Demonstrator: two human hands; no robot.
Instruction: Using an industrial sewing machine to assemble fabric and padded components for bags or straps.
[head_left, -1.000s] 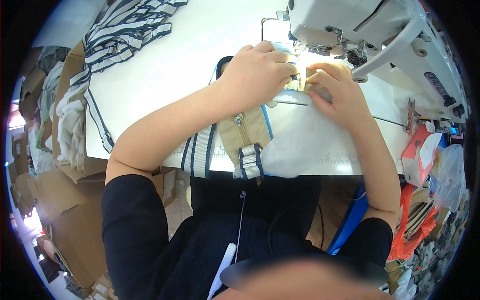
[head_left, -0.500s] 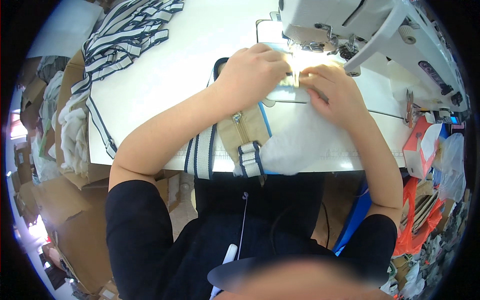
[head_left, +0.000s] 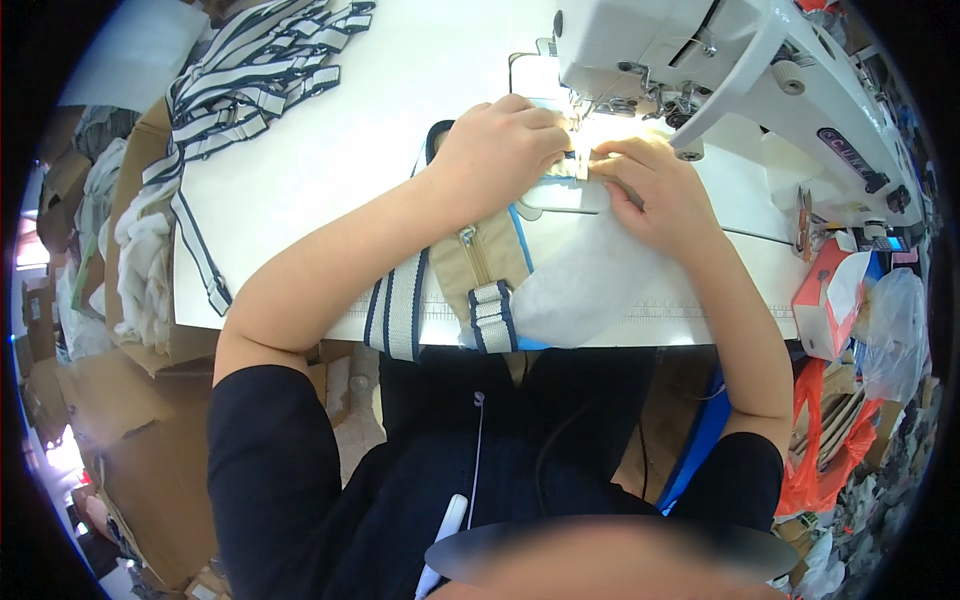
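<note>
Under the lit needle area of a white sewing machine [head_left: 640, 55] lies the end of a beige fabric piece [head_left: 450, 267] with a zipper [head_left: 478, 256] and blue edging. My left hand [head_left: 505, 150] rests over its upper part, fingers bent and closed on the cloth just left of the presser foot. On the other side, my right hand [head_left: 655, 190] grips the cloth's edge at its fingertips, thumb lower. Glare blurs the exact contact. A navy-edged white webbing strap [head_left: 405, 310] and a short webbing loop [head_left: 492, 317] hang toward the table's front edge. Sheer white material [head_left: 580, 290] spreads beside them.
A heap of striped webbing straps [head_left: 240, 90] lies at the table's far left. Cardboard boxes [head_left: 150, 440] with white cloth stand left of the table. Snips [head_left: 803, 222], a red and white box [head_left: 825, 300] and a red plastic bag [head_left: 830, 440] are at the right.
The whole view has shifted slightly left. Both hands keep nearly the same grip beside the needle, and the fabric shows no clear movement.
</note>
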